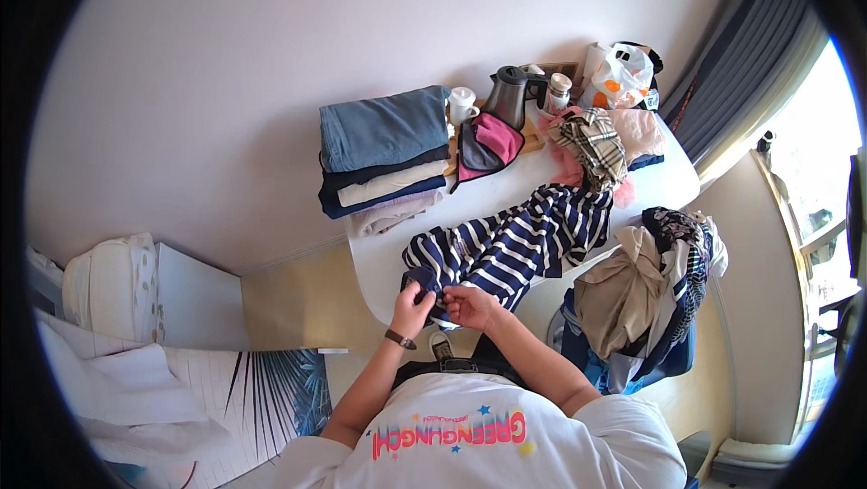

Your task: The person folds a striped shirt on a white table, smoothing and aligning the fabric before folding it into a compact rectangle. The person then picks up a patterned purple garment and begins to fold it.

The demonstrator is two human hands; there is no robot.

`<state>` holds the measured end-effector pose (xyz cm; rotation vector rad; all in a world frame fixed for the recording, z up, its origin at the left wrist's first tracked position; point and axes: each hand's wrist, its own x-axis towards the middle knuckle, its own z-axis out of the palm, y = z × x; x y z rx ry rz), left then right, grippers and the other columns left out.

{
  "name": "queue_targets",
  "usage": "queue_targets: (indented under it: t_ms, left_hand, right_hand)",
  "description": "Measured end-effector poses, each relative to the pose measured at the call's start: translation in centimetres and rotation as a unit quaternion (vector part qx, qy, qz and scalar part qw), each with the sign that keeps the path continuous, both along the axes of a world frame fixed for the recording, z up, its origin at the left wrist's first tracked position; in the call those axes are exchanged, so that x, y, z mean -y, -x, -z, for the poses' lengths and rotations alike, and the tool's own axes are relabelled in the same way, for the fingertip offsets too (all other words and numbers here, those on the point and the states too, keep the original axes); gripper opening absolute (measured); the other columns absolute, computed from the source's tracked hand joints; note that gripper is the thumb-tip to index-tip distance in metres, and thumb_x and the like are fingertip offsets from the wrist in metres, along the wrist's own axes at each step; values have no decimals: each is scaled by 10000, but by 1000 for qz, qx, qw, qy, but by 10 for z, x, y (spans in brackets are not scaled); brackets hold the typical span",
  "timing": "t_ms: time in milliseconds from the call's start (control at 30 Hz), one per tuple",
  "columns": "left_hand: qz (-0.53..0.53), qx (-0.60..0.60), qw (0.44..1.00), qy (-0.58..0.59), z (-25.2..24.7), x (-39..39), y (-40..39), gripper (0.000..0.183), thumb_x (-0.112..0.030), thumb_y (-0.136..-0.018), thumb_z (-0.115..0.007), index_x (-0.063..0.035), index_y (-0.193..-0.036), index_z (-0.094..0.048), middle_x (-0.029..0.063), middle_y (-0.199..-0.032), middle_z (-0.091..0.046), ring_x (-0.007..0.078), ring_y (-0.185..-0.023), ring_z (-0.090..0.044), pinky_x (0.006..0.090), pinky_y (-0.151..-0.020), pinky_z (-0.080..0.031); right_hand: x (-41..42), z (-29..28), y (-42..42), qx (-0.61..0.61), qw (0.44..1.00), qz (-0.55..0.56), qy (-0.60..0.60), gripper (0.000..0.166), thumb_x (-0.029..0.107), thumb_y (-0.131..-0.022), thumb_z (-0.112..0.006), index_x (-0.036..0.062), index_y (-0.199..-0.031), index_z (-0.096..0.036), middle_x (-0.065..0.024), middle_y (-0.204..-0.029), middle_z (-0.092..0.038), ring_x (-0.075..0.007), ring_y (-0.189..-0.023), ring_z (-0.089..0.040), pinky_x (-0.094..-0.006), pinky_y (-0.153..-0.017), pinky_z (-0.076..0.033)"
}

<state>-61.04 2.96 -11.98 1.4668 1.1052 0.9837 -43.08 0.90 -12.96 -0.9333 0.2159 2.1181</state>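
A navy and white striped shirt (pixel 504 245) lies loosely spread across the front of the white table (pixel 386 272). Its dark collar end is nearest me. My left hand (pixel 412 309), with a watch on the wrist, pinches the navy collar (pixel 421 279). Close beside it, my right hand (pixel 469 306) has its fingertips bent together at the collar's edge, holding the cloth there. Part of the shirt's near edge is hidden behind my hands.
Folded clothes (pixel 383 157) form a stack at the table's left. Behind stand a white mug (pixel 462 106), an electric kettle (pixel 506 95) and a plastic bag (pixel 620 76). A plaid garment (pixel 590 143) lies at the right. Below, clothes (pixel 630 292) overflow a blue container (pixel 677 360).
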Motion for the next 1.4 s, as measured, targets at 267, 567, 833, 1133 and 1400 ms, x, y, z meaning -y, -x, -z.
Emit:
queue_targets:
  t_ms: [267, 567, 833, 1133, 1400]
  left_hand:
    - [-126, 212, 965, 90, -10, -28, 18, 129, -137, -908, -640, -17, -923, -596, -47, -802, -532, 46, -725, -464, 201, -648, -374]
    - [17, 30, 996, 82, 69, -36, 33, 728, 52, -772, -619, -47, -1440, -346, 136, -1368, -502, 226, -1279, -465, 321, -1047, -378]
    - [-191, -366, 903, -122, 18, -19, -23, 851, -57, -629, -792, -43, -1380, -393, 175, -1216, -535, 392, -1110, -497, 469, -944, -391]
    - [79, -489, 824, -275, 43, -29, -121, 777, -271, -752, -721, -94, -1419, -363, 95, -1153, -544, 274, -1083, -508, 461, -951, -346]
    - [74, -545, 821, -152, 63, -44, -104, 310, -27, -796, -533, -82, -1095, -590, 114, -961, -612, 303, -956, -584, 464, -825, -419]
  right_hand:
    - [1, 89, -51, 700, 710, 71, 36, 501, 146, -710, -691, 33, -1175, -540, -178, -1060, -567, -341, -989, -558, -445, -888, -475]
    - [-1, 63, -94, 784, 618, 7, 60, 908, 315, -656, -806, -65, -1341, -347, -289, -1267, -474, -434, -1177, -486, -426, -1023, -404]
    - [-18, 38, -139, 511, 846, 142, -60, 485, 96, -690, -729, -85, -1094, -533, -160, -1027, -623, -238, -894, -623, -353, -780, -523]
    - [-42, -61, -112, 370, 874, 150, -277, 150, 49, -840, -682, 39, -900, -545, -23, -797, -620, -73, -637, -562, -218, -535, -441]
    - [-33, -5, -214, 889, 410, -102, -176, 818, 76, -672, -672, 246, -1413, -368, -204, -1413, -345, -403, -1268, -358, -522, -957, -381]
